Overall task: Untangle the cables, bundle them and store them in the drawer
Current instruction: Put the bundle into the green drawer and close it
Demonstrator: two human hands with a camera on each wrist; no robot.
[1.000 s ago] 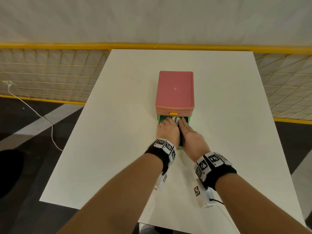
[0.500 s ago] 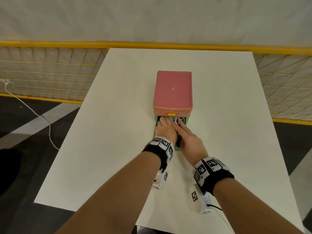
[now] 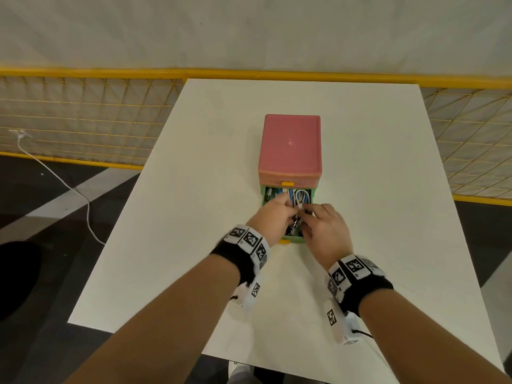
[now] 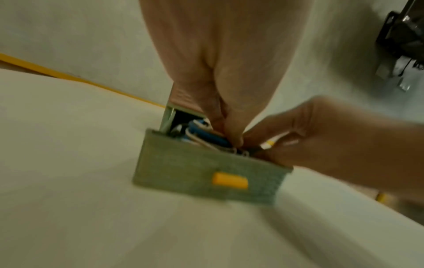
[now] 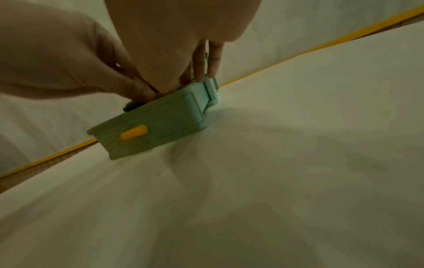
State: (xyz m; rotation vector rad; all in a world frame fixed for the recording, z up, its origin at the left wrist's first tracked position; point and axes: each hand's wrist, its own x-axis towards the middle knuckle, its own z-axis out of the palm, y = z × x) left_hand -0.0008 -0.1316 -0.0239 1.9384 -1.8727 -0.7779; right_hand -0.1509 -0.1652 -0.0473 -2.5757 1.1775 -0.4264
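bare forearms; each wrist wears a black band [image 3: 232, 259] with white black-patterned marker tiles [image 3: 347, 270].

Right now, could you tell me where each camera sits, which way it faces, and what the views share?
Head: worn on the head, looking forward and down at the table; shows both forearms, left hand and right hand.
Left wrist: low, looking along the left hand at the green drawer holding cables; the right hand enters from the right.
Right wrist: low, looking along the right hand's fingers at the drawer; the left hand shows on the left.
All three share the drawer and its yellow handle.
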